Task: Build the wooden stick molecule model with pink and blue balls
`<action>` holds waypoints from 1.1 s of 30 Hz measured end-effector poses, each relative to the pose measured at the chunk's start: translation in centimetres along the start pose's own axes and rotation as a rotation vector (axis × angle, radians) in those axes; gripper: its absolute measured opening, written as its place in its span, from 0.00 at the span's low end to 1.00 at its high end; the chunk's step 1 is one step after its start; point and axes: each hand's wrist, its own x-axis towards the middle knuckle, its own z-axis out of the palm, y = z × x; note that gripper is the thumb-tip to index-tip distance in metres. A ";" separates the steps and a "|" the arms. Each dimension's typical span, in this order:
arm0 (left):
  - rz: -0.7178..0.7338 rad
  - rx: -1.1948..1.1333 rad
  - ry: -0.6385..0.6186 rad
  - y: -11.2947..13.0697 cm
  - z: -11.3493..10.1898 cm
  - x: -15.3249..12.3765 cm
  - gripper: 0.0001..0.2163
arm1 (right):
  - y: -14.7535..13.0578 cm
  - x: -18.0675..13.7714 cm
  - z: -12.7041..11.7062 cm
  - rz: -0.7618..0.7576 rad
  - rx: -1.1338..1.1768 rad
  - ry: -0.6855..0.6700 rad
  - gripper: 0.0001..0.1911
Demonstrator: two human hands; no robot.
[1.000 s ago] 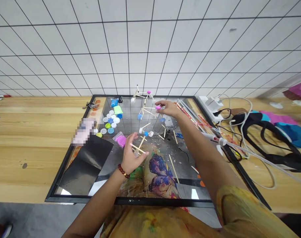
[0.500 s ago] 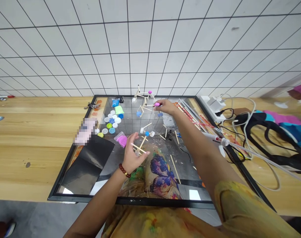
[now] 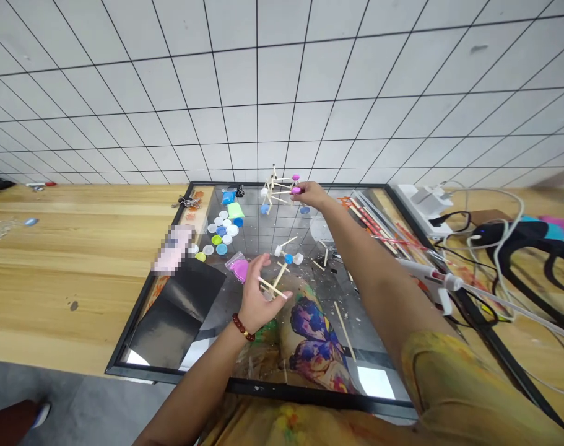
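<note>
Right hand, stretched to 12 o'clock, pinches a pink cap on the wooden stick-and-bottle-cap frame standing at the far edge of the black-framed glass panel on the table. Left hand, nearer, grips a thin wooden stick, apparently keeping it ready.

We see loose bottle caps on the framed glass sheet — a glue gun and tangled cables lie on the wooden desk.

No words, numbers or signs are showing clearly enough to read on anything here; nothing is carrying a label.
</note>
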 end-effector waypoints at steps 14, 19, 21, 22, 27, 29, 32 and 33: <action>0.016 -0.035 -0.010 0.4 0.2 -0.3 0.38 | 5.0 -3.9 -2.5 0.197 -0.193 0.122 0.10; 0.014 -0.006 -0.011 0.5 0.2 -0.4 0.38 | 6.1 -4.6 -1.1 0.216 -0.101 0.174 0.06; 0.008 -0.004 -0.007 0.3 0.2 -0.3 0.38 | 6.5 -4.8 -1.2 0.232 -0.027 0.215 0.07; 0.002 -0.003 -0.012 0.3 0.1 -0.3 0.38 | 6.6 -4.9 -1.4 0.242 0.020 0.234 0.07; -0.002 -0.009 -0.028 0.1 0.0 -0.3 0.38 | 7.0 -6.0 -2.0 0.270 0.336 0.271 0.10; 0.006 -0.012 -0.028 0.1 0.0 -0.3 0.37 | 6.6 -6.6 -1.8 0.249 0.469 0.254 0.11; 0.012 -0.011 -0.038 0.1 0.1 -0.3 0.37 | 5.6 -7.0 -1.3 0.208 0.634 0.211 0.09; 0.013 -0.011 -0.040 0.1 0.1 -0.3 0.37 | 5.2 -7.0 -1.2 0.201 0.675 0.200 0.09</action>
